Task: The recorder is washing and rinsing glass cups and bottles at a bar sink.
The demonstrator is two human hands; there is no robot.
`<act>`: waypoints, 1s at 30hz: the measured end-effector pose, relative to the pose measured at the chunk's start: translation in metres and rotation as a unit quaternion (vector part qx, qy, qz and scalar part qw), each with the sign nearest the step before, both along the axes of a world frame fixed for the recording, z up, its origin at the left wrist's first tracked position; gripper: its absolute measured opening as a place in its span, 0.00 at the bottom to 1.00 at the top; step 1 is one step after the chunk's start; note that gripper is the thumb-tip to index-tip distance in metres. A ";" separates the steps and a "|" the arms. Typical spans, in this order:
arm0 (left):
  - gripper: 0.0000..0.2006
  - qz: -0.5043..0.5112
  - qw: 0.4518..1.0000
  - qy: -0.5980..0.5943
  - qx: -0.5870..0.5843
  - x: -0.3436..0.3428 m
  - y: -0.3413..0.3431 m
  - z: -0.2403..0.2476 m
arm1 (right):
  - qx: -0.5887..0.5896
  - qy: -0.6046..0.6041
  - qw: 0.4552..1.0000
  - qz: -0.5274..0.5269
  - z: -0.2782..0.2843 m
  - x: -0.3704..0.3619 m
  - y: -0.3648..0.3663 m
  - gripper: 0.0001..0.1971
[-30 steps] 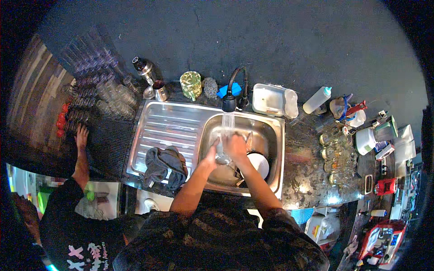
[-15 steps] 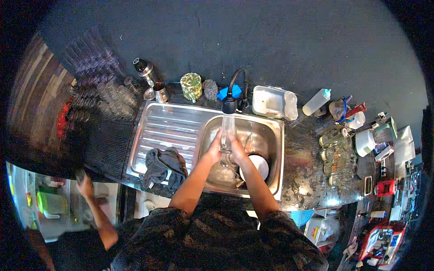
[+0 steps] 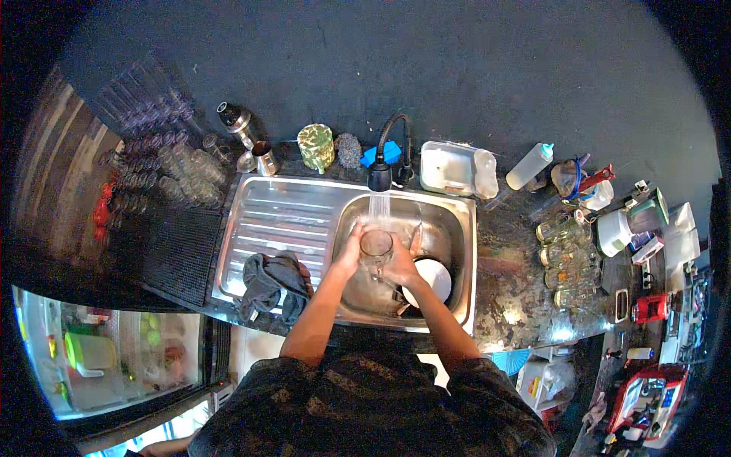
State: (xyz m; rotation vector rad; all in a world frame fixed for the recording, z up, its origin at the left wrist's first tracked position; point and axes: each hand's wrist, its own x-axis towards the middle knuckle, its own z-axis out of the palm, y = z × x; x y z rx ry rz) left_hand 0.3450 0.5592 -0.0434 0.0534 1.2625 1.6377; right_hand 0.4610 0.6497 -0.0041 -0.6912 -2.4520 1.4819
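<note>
Over the sink basin I hold a clear drinking glass between both hands, its round rim visible from above. My left hand is wrapped round the glass's left side. On its right side and lower part, my right hand grips it. Water sprays from the black faucet just beyond the glass and falls toward its far side. A white round dish lies in the basin beneath my right forearm, partly hidden by it.
Left of the basin, a dark cloth lies on the ribbed drainboard. Behind stand a metal shaker, a camouflage-patterned container and a plastic tub. Glass jars cluster right; many glasses stand left.
My hands have drawn the glass slightly toward me, away from the faucet, and its rim now shows more fully. The other person at lower left has mostly left view.
</note>
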 end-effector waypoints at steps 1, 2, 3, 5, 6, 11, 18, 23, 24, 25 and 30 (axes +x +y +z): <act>0.35 -0.003 1.000 0.001 -0.011 -0.001 -0.003 0.001 | 0.004 0.041 0.999 0.012 -0.007 0.001 0.000 0.44; 0.36 -0.005 0.999 -0.006 -0.041 -0.001 -0.007 0.001 | -0.077 0.054 0.995 -0.032 -0.014 0.000 0.000 0.45; 0.38 -0.007 0.997 -0.013 -0.069 -0.002 -0.009 0.000 | -0.155 0.075 0.982 -0.080 -0.018 -0.001 0.000 0.46; 0.39 -0.001 0.998 -0.014 -0.067 -0.002 -0.013 -0.004 | -0.051 0.099 0.989 -0.100 -0.024 -0.004 0.001 0.44; 0.41 0.011 0.997 -0.020 -0.071 -0.002 -0.015 -0.008 | 0.013 0.104 0.993 -0.054 -0.025 -0.007 0.001 0.42; 0.42 0.026 0.998 0.015 -0.063 -0.004 -0.022 -0.029 | -0.027 0.107 0.991 -0.070 -0.019 -0.011 0.003 0.42; 0.43 -0.018 0.999 0.027 -0.037 -0.007 -0.023 -0.044 | 0.034 0.068 0.995 -0.064 -0.021 -0.004 0.005 0.43; 0.43 -0.030 0.997 0.023 -0.071 -0.004 -0.022 -0.043 | 0.069 -0.008 0.998 0.012 -0.025 -0.003 0.014 0.43; 0.44 -0.038 0.997 0.011 -0.068 -0.003 -0.022 -0.043 | 0.075 0.033 0.996 0.021 -0.025 -0.004 0.015 0.43; 0.44 -0.039 0.997 0.010 -0.069 -0.002 -0.023 -0.044 | 0.053 0.006 0.998 -0.023 -0.026 -0.003 0.015 0.44; 0.43 -0.013 0.999 -0.005 -0.033 -0.003 -0.022 -0.053 | 0.052 0.045 0.995 -0.070 -0.024 -0.004 0.012 0.46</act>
